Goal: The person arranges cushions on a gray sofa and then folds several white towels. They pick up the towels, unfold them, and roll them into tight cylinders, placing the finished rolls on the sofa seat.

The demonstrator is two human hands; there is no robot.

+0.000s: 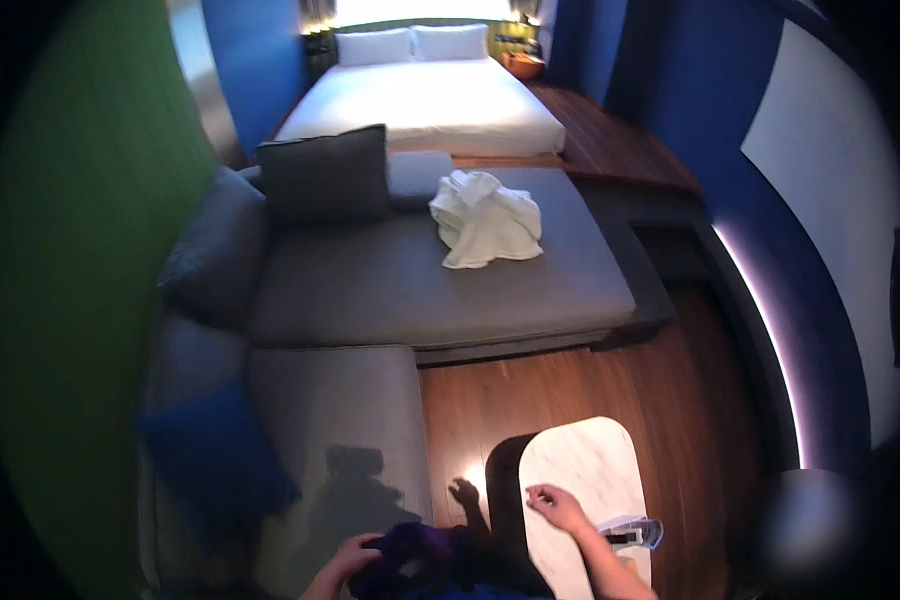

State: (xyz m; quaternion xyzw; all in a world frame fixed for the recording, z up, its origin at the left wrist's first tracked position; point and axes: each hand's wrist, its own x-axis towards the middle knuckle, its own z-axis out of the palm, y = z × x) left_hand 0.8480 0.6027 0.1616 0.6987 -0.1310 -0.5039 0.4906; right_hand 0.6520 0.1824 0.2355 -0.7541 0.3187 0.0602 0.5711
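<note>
At the bottom of the view my left hand (356,556) grips a dark purple cloth item (412,551), whose exact kind I cannot make out. My right hand (555,506) is over the white marble-patterned table top (581,450), its fingers loosely bent and slightly apart, with nothing visible in them. Beside my right forearm, at the table's right edge, lies a clear plastic item (649,531) with a small black part (624,538). My forearm hides part of it.
A grey sofa (345,405) runs along the left, with a blue cushion (214,457) and a dark grey cushion (322,176). Crumpled white towels (487,221) lie on its far section. Beyond stands a white bed (427,105). Wooden floor (540,382) shows between sofa and table.
</note>
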